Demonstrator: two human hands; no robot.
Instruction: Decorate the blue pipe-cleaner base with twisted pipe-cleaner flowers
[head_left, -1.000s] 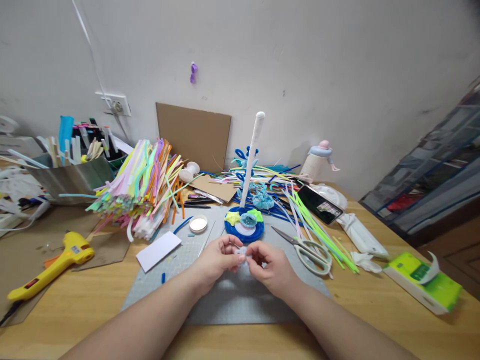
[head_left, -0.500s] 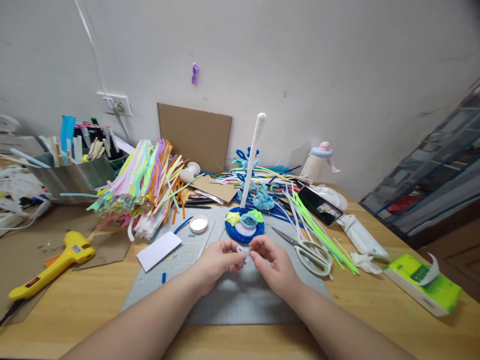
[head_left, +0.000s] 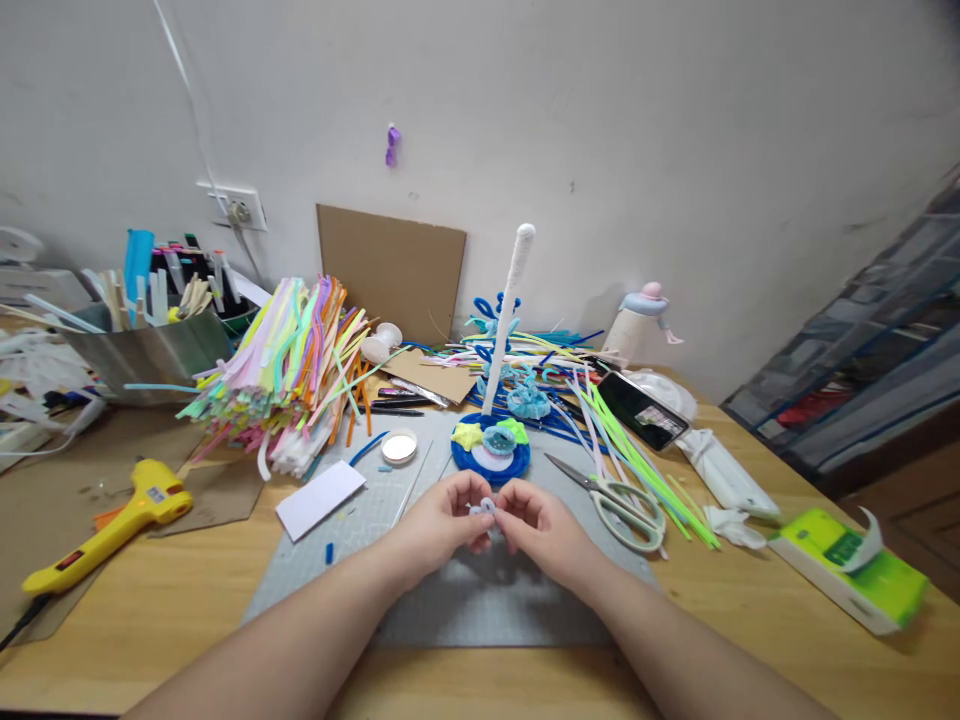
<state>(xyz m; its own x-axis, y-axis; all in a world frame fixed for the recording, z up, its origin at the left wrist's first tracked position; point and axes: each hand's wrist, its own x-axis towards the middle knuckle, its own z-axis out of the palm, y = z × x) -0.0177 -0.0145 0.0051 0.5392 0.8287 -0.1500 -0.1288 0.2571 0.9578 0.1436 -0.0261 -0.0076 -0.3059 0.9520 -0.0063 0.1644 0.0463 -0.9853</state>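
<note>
Here, a small pale curled piece (head_left: pixel 486 507) is held between the two hands, above the grey mat (head_left: pixel 487 615) on the desk (head_left: pixel 480 688). The left hand (head_left: pixel 444 508) pinches it, and the right hand (head_left: pixel 541 522) seems to grasp its other side, so neither is clearly nearer. Its long axis I cannot tell. Just beyond them stands a round blue base (head_left: pixel 465 463); scissors (head_left: pixel 624 508) lie to the right.

Head view — forward, down over table (head_left: pixel 487 685).

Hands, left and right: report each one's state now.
Left hand: closed, pinching a small pale piece.
Right hand: closed, pinching the same small pale piece.
</note>
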